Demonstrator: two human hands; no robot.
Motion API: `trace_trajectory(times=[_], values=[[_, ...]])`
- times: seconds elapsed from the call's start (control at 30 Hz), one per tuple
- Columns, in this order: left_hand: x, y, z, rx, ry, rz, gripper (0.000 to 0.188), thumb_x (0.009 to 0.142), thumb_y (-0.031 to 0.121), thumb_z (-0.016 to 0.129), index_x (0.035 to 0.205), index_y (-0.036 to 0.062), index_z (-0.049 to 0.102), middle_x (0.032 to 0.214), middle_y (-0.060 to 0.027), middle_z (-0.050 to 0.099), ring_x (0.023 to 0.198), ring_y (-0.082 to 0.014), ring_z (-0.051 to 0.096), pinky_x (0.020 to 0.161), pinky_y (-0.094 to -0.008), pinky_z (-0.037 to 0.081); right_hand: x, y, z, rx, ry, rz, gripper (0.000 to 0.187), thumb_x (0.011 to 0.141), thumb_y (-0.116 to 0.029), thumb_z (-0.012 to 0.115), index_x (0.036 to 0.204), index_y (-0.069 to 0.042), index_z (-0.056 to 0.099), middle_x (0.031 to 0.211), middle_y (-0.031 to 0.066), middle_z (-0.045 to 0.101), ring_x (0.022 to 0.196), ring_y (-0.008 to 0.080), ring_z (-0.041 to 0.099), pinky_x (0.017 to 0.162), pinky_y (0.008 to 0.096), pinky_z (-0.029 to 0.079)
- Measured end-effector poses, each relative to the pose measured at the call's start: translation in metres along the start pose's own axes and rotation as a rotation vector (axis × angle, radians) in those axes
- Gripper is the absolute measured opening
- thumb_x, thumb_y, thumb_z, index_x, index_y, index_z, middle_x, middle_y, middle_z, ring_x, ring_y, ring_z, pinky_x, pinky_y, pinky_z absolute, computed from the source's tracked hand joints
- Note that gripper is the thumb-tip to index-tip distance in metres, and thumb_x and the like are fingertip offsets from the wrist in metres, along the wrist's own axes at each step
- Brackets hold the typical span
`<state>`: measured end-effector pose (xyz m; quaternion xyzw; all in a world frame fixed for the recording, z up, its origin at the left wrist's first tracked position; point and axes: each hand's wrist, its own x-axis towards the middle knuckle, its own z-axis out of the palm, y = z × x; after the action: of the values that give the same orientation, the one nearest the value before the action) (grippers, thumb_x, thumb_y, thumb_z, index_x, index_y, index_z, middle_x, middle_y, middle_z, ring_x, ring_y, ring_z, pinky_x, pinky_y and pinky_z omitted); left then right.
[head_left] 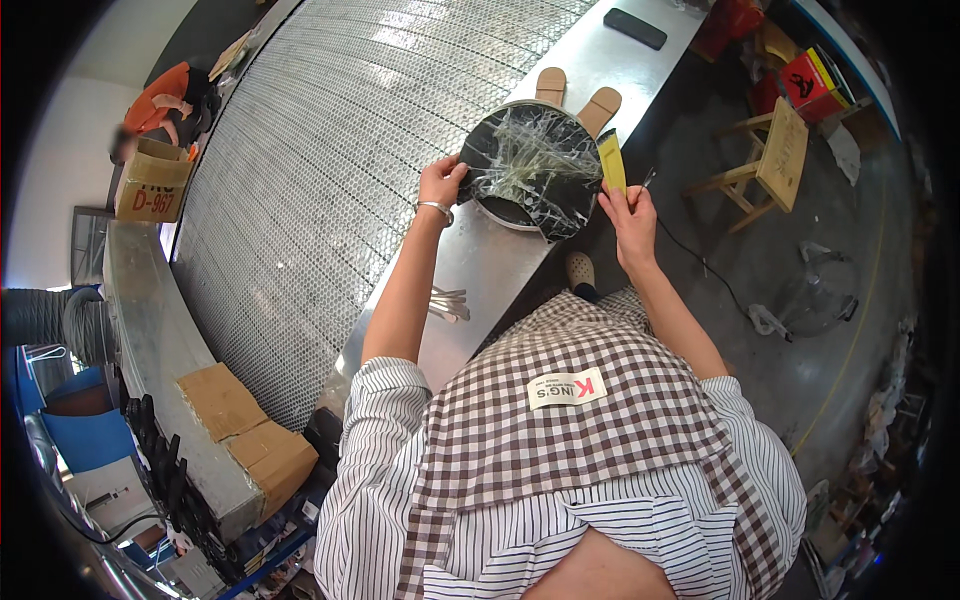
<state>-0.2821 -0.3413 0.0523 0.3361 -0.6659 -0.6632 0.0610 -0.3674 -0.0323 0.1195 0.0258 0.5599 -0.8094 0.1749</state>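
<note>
A round container [530, 165] lined with black plastic stands on the metal ledge in front of me. Stringy, clear, glue-like strands [530, 150] cover its inside. At its left rim, my left hand [443, 184] is closed with the fingertips on the edge. My right hand [630, 215] pinches a flat yellow tool [611, 163] beside the right rim; its exact kind is unclear. A thin dark piece [649, 178] sticks up by the same fingers. Two brown sole-shaped pieces [600, 110] lie partly behind the container.
A wide mesh conveyor belt [330, 170] runs along the left. On the ledge [470, 260] are pale sticks [450, 304] and a black phone [635, 28]. A wooden stool [780, 155] stands right. Cardboard [245, 430] lies lower left; another person [165, 100] is at the far left.
</note>
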Motion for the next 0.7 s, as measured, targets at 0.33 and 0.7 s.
trace_trajectory(times=[0.33,0.7], values=[[-0.001,0.030,0.003,0.852,0.499,0.441,0.035,0.082,0.015,0.059,0.115,0.0037,0.060,0.099,-0.0198,0.065,0.088,-0.0285,0.063,0.080,-0.0350,0.047,0.014,-0.007,0.016,-0.403,0.151,-0.258,0.030,0.086,-0.006,0.061,0.071,-0.011,0.034,0.070,-0.0041,0.039,0.064,0.0051,0.036,0.055,0.0204,0.031],[-0.177,0.082,0.069,-0.577,-0.378,-0.104,0.039,0.095,0.030,0.048,0.125,0.0059,0.051,0.118,-0.0058,0.058,0.102,-0.0120,0.055,0.081,-0.0283,0.046,-0.080,0.012,0.086,-0.212,-0.401,0.011,0.028,0.087,-0.004,0.059,0.074,-0.012,0.036,0.078,-0.0012,0.050,0.071,0.0057,0.046,0.065,0.0199,0.040]])
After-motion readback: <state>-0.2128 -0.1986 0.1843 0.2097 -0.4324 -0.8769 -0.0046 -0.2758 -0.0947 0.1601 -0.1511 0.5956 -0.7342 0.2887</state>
